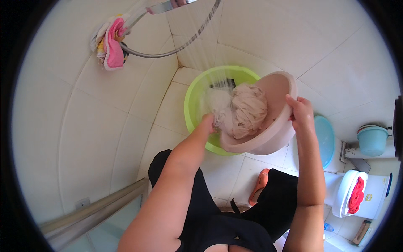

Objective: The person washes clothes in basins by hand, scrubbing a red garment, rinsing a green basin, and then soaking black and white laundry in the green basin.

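My right hand (303,110) grips the rim of a pale pink plastic basin (277,138), which is tilted over a larger lime-green basin (192,105) on the floor. A bundle of wet, pale beige cloth (248,110) spills from the pink basin's low side into the green one. At that low side, my left hand (211,123) holds a bunched part of the cloth; its fingers are partly hidden. Water streams from a shower head (173,5) onto the cloth. Something black (223,83) lies behind the cloth in the green basin.
A metal shower hose (189,44) loops above the basins. Pink cloths (115,47) hang by the left wall. At the right are a turquoise basin (324,141), a small blue bucket (373,140) and a toilet (341,195) with red cloth (356,197) on it. A metal-framed edge (94,204) runs lower left.
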`<state>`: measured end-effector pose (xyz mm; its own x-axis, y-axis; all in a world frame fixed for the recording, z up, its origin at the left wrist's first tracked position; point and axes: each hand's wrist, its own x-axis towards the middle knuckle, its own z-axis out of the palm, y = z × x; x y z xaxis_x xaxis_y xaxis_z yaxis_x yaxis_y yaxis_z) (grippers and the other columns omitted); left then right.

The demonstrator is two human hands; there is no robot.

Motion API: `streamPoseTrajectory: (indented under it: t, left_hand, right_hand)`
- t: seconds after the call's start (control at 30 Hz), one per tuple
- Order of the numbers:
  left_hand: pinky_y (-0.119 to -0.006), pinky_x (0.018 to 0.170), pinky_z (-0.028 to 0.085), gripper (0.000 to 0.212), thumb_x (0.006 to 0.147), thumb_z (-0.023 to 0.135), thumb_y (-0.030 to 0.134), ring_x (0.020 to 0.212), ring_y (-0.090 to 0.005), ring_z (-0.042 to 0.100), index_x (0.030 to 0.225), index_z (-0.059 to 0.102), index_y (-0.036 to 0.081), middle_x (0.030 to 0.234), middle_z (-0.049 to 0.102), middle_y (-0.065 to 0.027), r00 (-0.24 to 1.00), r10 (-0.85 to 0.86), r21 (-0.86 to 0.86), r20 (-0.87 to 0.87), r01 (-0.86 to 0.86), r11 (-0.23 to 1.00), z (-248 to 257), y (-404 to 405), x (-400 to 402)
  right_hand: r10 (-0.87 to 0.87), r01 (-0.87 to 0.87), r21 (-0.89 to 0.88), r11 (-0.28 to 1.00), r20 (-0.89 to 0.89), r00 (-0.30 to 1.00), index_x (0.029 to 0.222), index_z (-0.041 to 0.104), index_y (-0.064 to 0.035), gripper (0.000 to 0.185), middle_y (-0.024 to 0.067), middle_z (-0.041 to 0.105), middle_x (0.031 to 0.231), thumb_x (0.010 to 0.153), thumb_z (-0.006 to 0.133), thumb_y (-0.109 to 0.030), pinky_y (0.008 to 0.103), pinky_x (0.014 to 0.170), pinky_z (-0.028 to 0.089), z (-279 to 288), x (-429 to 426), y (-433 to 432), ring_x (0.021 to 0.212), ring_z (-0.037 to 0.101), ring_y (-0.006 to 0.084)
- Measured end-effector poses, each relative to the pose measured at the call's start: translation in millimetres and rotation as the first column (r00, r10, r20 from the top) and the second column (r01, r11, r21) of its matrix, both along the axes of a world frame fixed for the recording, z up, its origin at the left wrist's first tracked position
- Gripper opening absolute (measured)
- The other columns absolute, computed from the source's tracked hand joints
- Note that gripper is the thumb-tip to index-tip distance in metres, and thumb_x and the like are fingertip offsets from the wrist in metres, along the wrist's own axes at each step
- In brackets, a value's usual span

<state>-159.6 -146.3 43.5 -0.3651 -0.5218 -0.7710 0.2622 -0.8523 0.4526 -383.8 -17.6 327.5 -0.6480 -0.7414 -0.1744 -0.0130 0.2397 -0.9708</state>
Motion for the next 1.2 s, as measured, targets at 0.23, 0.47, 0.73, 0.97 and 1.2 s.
streamPoseTrajectory:
  t: [0.23, 0.47, 0.73, 0.97, 1.2]
  left_hand:
    - [-0.046, 0.092, 0.037, 0.040, 0.082, 0.053, 0.036, 0.102, -0.0285, 0.055, 0.107, 0.060, 0.005, 0.103, 0.063, -0.0115, 0.591, -0.302, -0.378, 0.748, 0.753, 0.538, -30, 6, 60]
    - [-0.049, 0.101, 0.029, 0.063, 0.083, 0.042, 0.062, 0.122, -0.0310, 0.042, 0.125, 0.053, 0.017, 0.132, 0.048, -0.0114, -0.276, -0.402, 0.067, 0.873, 0.884, -0.462, 41, 91, 4]
    - [-0.065, 0.104, 0.002, 0.062, 0.083, 0.036, 0.066, 0.136, -0.0323, 0.017, 0.135, 0.040, 0.032, 0.144, 0.033, -0.0027, -0.381, -0.171, 0.302, 0.909, 0.882, -0.362, 46, 89, 28]
    - [-0.065, 0.103, 0.006, 0.051, 0.085, 0.039, 0.056, 0.133, -0.0307, 0.028, 0.128, 0.050, 0.030, 0.139, 0.041, -0.0013, -0.359, -0.166, 0.290, 0.919, 0.896, -0.335, 64, 91, 22]
    - [-0.050, 0.106, 0.020, 0.058, 0.083, 0.046, 0.055, 0.129, -0.0267, 0.035, 0.132, 0.045, 0.024, 0.140, 0.040, -0.0054, -0.360, -0.287, 0.260, 0.888, 0.907, -0.331, 34, 68, 25]
  right_hand:
    - [0.210, -0.186, 0.099, 0.978, -0.472, 0.856, 0.068, 0.056, 0.0037, 0.031, 0.0150, 0.055, 0.061, 0.073, 0.066, -0.025, 0.0376, 0.046, 0.042, 25, 70, 3, 0.048, 0.052, 0.0236]
    - [0.260, -0.159, 0.214, 0.964, -0.889, 0.376, 0.071, 0.051, -0.0008, 0.026, 0.0188, 0.056, 0.071, 0.076, 0.065, -0.022, 0.0438, 0.058, 0.041, 53, 68, 43, 0.067, 0.054, 0.0378]
    - [0.015, -0.367, -0.082, 0.926, -0.967, 0.254, 0.068, 0.042, -0.0043, 0.027, 0.0144, 0.049, 0.063, 0.070, 0.068, -0.012, 0.0436, 0.051, 0.039, 33, 71, 90, 0.059, 0.050, 0.0374]
    - [-0.415, -0.008, -0.427, 0.904, -0.872, -0.259, 0.072, 0.051, -0.0002, 0.023, 0.0142, 0.059, 0.070, 0.078, 0.064, -0.018, 0.0342, 0.057, 0.045, -6, -56, 157, 0.062, 0.058, 0.0281]
    - [-0.706, 0.761, -0.233, 0.606, 0.284, 0.649, 0.104, 0.054, 0.0092, 0.034, 0.0126, 0.060, 0.094, 0.088, 0.056, -0.020, 0.0319, 0.071, 0.047, -177, -71, 273, 0.082, 0.059, 0.0215]
